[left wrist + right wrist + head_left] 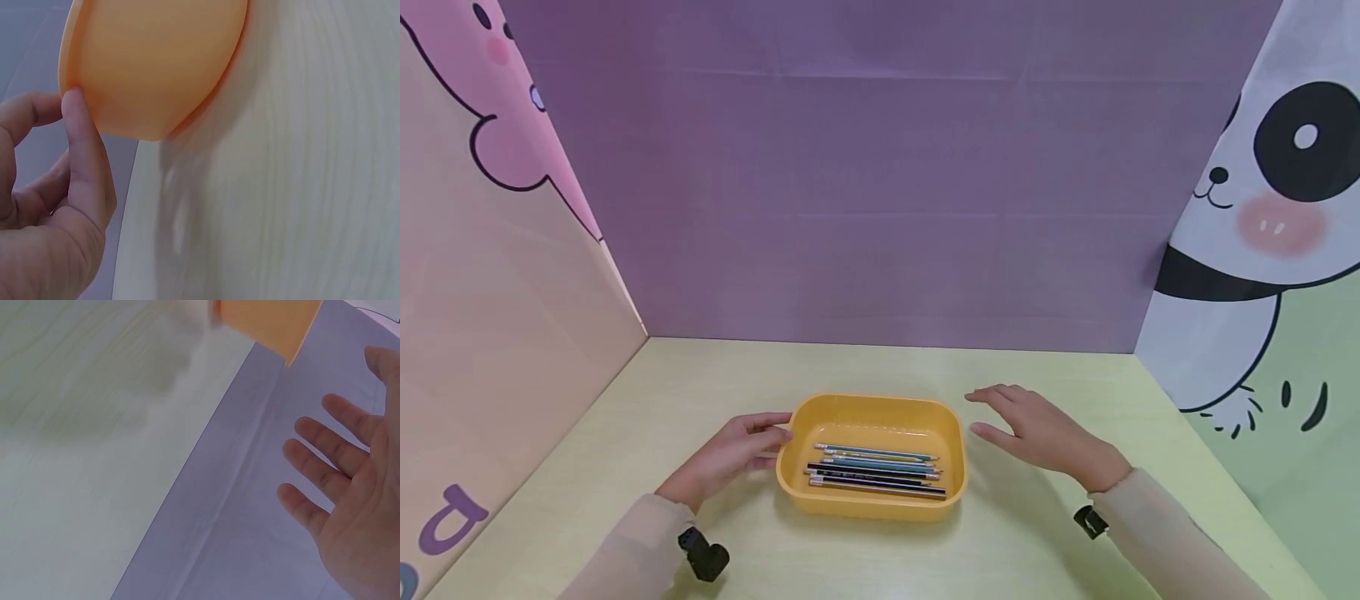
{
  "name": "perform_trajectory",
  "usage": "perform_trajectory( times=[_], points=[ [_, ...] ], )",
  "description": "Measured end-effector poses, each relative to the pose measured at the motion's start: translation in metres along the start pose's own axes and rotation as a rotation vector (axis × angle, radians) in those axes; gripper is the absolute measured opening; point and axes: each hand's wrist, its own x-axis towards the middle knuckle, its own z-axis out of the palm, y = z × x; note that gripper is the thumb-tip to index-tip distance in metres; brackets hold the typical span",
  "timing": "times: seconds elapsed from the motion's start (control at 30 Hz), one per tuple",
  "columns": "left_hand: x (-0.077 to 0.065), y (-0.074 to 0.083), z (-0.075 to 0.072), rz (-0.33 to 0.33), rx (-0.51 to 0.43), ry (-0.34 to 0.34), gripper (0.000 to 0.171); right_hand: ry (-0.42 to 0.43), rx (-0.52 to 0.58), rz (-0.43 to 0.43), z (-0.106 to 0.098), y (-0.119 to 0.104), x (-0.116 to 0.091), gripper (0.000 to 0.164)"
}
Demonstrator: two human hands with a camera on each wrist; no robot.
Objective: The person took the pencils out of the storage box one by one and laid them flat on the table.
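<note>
A yellow plastic tray (871, 505) with rounded corners stands on the table, and several pencils (876, 471) lie lengthwise inside it. Some pencils are blue, others black or striped, with pale erasers toward the left. At the tray's left end, my left hand (741, 450) holds the rim between thumb and forefinger; the left wrist view shows the thumb (78, 119) against the outer wall. My right hand (1037, 429) hovers off the tray's right end with fingers spread, touching nothing. In the right wrist view, a gap separates its fingers (325, 447) from the tray's corner (269, 325).
Pale wood-grain table (715, 367) lies under the tray. A purple panel (880, 183) rises behind it, with printed side panels at the left (505, 333) and right (1300, 350). Each wrist carries a small black camera (703, 557).
</note>
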Motion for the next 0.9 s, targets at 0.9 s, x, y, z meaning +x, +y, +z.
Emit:
perform_trajectory(
  times=[0.9],
  points=[
    [0.004,-0.007,-0.001,-0.046,-0.089,0.013,0.06,-0.216,0.121,-0.02,-0.01,-0.025,0.048,0.039]
  ],
)
